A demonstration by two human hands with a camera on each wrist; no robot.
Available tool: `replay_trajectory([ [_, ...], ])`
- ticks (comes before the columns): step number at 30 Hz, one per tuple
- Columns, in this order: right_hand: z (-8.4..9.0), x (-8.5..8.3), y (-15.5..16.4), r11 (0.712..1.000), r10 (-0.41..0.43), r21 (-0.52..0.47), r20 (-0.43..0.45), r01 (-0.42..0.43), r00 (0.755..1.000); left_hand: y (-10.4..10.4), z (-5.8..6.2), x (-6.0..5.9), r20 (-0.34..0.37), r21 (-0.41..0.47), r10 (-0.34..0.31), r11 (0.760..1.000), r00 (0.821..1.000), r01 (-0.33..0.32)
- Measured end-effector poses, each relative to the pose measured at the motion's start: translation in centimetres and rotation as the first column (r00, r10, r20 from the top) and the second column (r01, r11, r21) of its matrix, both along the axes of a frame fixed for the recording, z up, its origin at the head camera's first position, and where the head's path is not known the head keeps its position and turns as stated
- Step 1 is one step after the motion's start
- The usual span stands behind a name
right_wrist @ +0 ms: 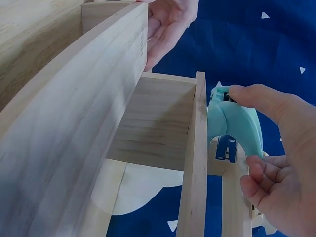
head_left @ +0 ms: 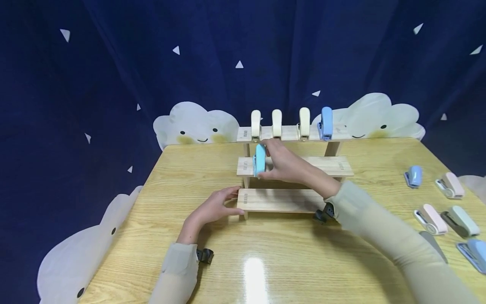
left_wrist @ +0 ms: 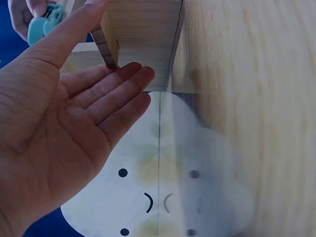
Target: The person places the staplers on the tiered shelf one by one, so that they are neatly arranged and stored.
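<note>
blue stapler [head_left: 473, 253]: cut by right edge | right forearm hides shelf end

Right hand [head_left: 284, 164]: grips a turquoise stapler [head_left: 260, 160] upright on the middle step of the wooden stepped rack [head_left: 281, 200].
Left hand [head_left: 214, 207]: flat, fingers straight, touching the left end of the rack's lowest step.
Top step: three cream staplers [head_left: 276, 123] and one blue stapler [head_left: 326, 122], all upright.
Desk [head_left: 265, 253]: light wood; five loose pastel staplers [head_left: 449, 185] lie near its right edge.
Backdrop: dark blue curtain [head_left: 114, 63] with cloud cut-outs.
</note>
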State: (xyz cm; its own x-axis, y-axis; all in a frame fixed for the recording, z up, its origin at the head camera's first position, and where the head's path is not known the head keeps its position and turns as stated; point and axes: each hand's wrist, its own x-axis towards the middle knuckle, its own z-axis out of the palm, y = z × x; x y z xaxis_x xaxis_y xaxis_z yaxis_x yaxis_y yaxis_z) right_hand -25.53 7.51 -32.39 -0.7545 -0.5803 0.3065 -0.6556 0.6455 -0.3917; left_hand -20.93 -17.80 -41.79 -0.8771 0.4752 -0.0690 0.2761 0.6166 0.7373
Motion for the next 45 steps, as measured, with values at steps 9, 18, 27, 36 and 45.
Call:
replay_trajectory([
  [9, -0.2, -0.2, -0.1, 1.000, 0.010, 0.029, -0.018, -0.010, 1.000, 0.5, 0.2, -0.1, 0.000, -0.005, 0.001, 1.000, 1.000, -0.001],
  [18, -0.5, -0.2, 0.0, 1.000, 0.024, 0.005, -0.003, -0.024, 1.000, 0.6, 0.1, -0.1, 0.002, -0.012, 0.004, 1.000, 1.000, -0.004],
  [27, 0.1, 0.6, 1.1, 0.999, 0.033, 0.005, 0.010, -0.033, 0.999, 0.7, -0.1, 0.0, -0.009, -0.009, -0.006, 1.000, 1.000, 0.006],
  [36, 1.3, 1.8, 5.0, 1.000, -0.004, 0.011, -0.069, 0.005, 0.998, 0.6, 0.0, 0.2, -0.002, -0.005, 0.010, 1.000, 1.000, -0.010],
  [45, 1.7, 4.0, 10.4, 0.996, -0.073, 0.031, -0.162, 0.079, 0.984, 0.2, 0.0, 0.2, 0.002, 0.011, 0.011, 1.000, 1.000, -0.011],
])
